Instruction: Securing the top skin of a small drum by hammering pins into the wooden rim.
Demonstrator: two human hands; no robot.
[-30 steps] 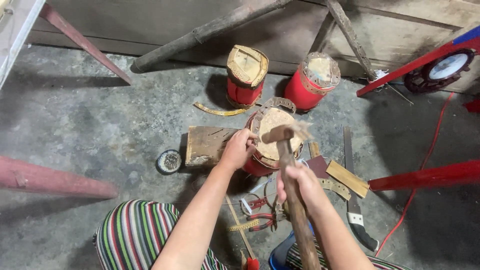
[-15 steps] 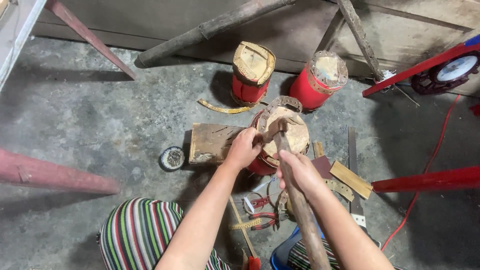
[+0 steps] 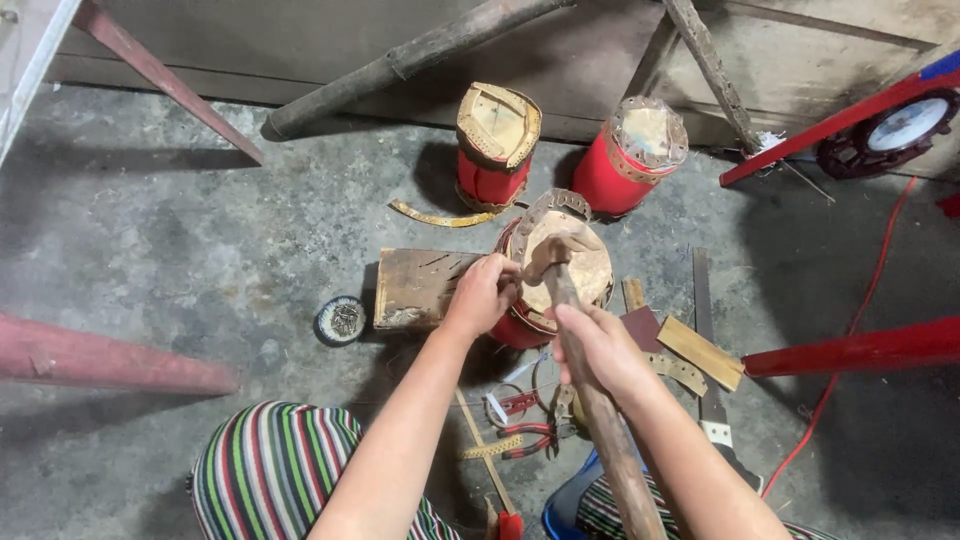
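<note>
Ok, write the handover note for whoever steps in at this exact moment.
Left hand: grips the near-left rim of the red drum, steadying it beside the wooden block.
Right hand: wrapped around the handle of the wooden mallet, whose head is on or just over the drum's pale skin.
Done: the skin lies over the top, with a scalloped band around the rim.
Left: cannot tell how firmly the skin sits. Two more red drums stand behind; pliers lie near the knees.

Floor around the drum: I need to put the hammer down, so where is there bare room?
Bare concrete lies left of the wire wheel and wooden block. Crowded right of the drum, with wood strips, and below it, pliers.
</note>
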